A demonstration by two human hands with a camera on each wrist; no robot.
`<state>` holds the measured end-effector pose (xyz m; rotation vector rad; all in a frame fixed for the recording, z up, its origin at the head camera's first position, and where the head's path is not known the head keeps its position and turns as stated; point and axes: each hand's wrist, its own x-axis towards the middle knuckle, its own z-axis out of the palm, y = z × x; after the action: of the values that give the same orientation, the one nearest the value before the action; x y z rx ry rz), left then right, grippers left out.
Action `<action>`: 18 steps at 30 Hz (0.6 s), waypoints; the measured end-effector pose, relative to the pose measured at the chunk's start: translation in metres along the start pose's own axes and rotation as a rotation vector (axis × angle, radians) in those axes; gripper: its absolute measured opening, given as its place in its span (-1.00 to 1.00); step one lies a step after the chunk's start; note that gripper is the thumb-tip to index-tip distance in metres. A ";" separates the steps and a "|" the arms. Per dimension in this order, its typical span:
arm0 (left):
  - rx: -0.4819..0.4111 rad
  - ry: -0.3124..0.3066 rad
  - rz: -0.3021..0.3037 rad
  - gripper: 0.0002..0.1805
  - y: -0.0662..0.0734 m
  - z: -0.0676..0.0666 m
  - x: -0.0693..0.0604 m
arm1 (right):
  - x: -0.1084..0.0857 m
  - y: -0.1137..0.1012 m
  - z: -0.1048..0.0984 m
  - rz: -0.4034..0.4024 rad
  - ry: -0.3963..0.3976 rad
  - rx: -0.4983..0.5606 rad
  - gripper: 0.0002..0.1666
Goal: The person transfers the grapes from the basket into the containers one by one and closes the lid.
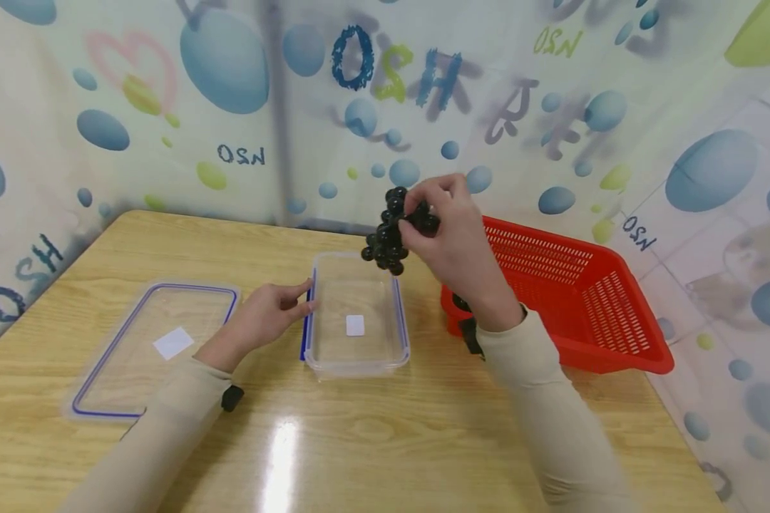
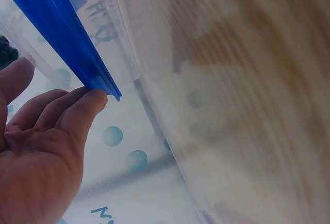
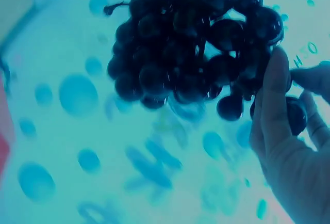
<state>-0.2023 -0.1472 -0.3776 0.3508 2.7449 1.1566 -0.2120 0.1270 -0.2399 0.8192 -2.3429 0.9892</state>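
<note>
Head view: a dense bunch of glossy, near-black round grapes [image 1: 385, 239] is held in the air by the right hand [image 1: 455, 239], near the far right corner of a clear, rectangular plastic container [image 1: 359, 367]; its exact height above the rim cannot be judged. The bunch is pinched between thumb and fingers, and in the right wrist view a thin bare stem [image 3: 116, 8] is seen poking out at the side away from them. The left hand [image 1: 266, 313] is placed at the container's left side; its fingers are fairly straight and touch a blue plastic flap [image 2: 69, 38], with the thumb apart.

The step in hand is judged to be bringing the grapes over the container. For this, the bunch is best centred between the walls and lowered slowly, so that no fruit is scraped off on the rim. The pinch is best kept on stem rather than on skin, and loosened only once the weight is borne by the floor. The flap is best held outward. On the light wood-grain worktop [image 1: 372, 442], the clear, blue-edged plastic lid [image 1: 135, 356] and the red perforated plastic basket [image 1: 552, 260] are set apart, leaving room.
</note>
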 end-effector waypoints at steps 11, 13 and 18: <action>0.009 0.006 0.029 -0.39 -0.001 0.003 0.001 | -0.006 0.031 0.080 0.304 -0.266 0.384 -0.81; 0.002 0.003 0.031 -0.39 -0.001 0.003 0.001 | -0.012 0.038 0.087 0.388 -0.289 0.464 -0.78; -0.002 0.003 0.026 -0.39 0.000 0.000 0.000 | -0.023 0.049 0.088 0.386 -0.304 0.266 -0.75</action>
<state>-0.2022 -0.1470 -0.3778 0.3862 2.7495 1.1665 -0.2448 0.0958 -0.3331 0.6610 -2.7363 1.4493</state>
